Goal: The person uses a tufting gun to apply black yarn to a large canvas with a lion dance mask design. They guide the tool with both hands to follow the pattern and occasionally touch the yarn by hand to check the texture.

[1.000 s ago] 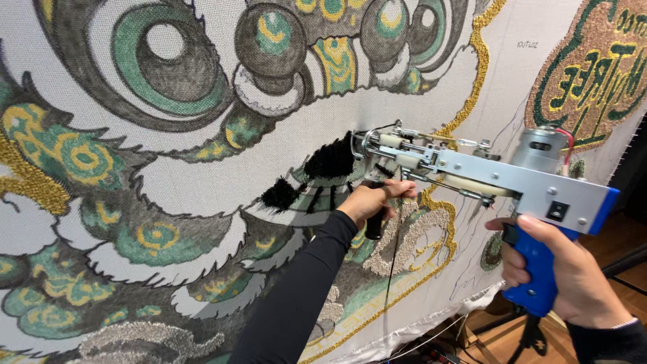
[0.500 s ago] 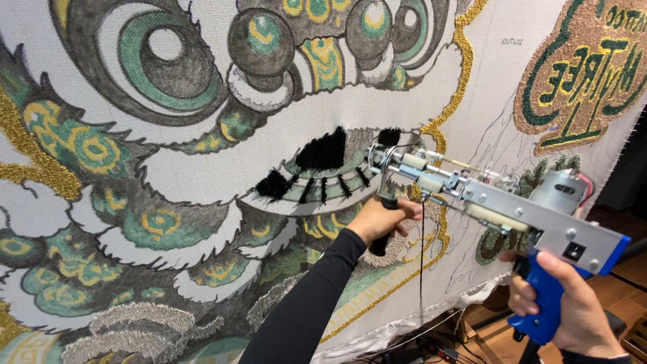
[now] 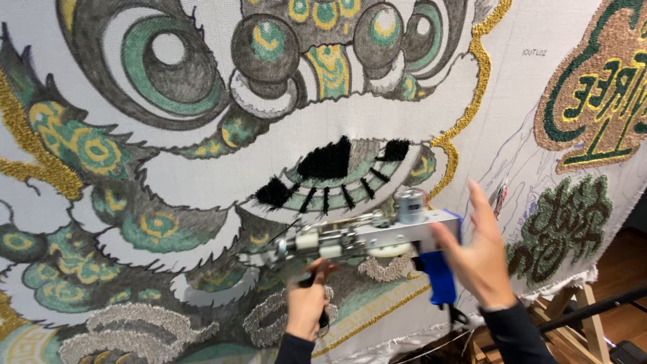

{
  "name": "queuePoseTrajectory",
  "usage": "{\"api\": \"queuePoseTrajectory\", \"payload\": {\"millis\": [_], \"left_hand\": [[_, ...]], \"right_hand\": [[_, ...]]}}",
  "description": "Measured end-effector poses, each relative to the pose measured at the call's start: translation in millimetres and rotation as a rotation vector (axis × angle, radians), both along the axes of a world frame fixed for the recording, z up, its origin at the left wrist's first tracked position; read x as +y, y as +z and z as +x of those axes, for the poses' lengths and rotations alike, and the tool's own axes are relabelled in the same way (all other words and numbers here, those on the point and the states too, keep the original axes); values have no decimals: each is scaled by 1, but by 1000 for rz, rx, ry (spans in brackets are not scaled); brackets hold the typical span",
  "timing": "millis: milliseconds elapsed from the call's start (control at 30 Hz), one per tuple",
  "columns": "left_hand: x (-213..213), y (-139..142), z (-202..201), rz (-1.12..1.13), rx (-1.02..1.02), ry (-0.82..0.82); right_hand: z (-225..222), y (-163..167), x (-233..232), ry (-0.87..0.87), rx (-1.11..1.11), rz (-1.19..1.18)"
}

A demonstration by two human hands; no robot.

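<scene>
The tufting gun is being held level near the canvas's lower edge, gripped underneath by the left hand; the right hand, fingers spread, is being rested against its rear, above the blue handle

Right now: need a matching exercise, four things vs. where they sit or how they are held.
Things:
1. tufting gun
2. left hand
3. right hand
4. black tufted patch

Places or states:
A. fingers spread, beside the blue grip
B. on the cloth above the gun
C. lying level in front of the cloth
D. gripping the front handle from below

Pairs: 1-C, 2-D, 3-A, 4-B
</scene>
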State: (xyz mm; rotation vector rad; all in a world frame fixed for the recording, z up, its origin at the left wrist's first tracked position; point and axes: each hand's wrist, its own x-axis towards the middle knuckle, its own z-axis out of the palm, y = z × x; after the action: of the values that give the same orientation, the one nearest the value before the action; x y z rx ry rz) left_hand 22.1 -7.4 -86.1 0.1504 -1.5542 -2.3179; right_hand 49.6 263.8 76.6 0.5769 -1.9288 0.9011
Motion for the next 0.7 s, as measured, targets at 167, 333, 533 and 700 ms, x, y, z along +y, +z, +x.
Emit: {"api": "queuePoseTrajectory", "payload": {"millis": [167,333,533,700], "left_hand": [[-24,-29,-2,-109,-41,182],[-47,-54,-18,-120,-115,157],[-47,-98,-38,-135,-193,187],[-42,-115,-54,-140,-217,153]], "right_hand": [[-43,52,-82,56,268,597],[-89,58,-117,61,290,738],[-119,41,-104,10,350,824],[-145,46,-82,100,346,859]]}}
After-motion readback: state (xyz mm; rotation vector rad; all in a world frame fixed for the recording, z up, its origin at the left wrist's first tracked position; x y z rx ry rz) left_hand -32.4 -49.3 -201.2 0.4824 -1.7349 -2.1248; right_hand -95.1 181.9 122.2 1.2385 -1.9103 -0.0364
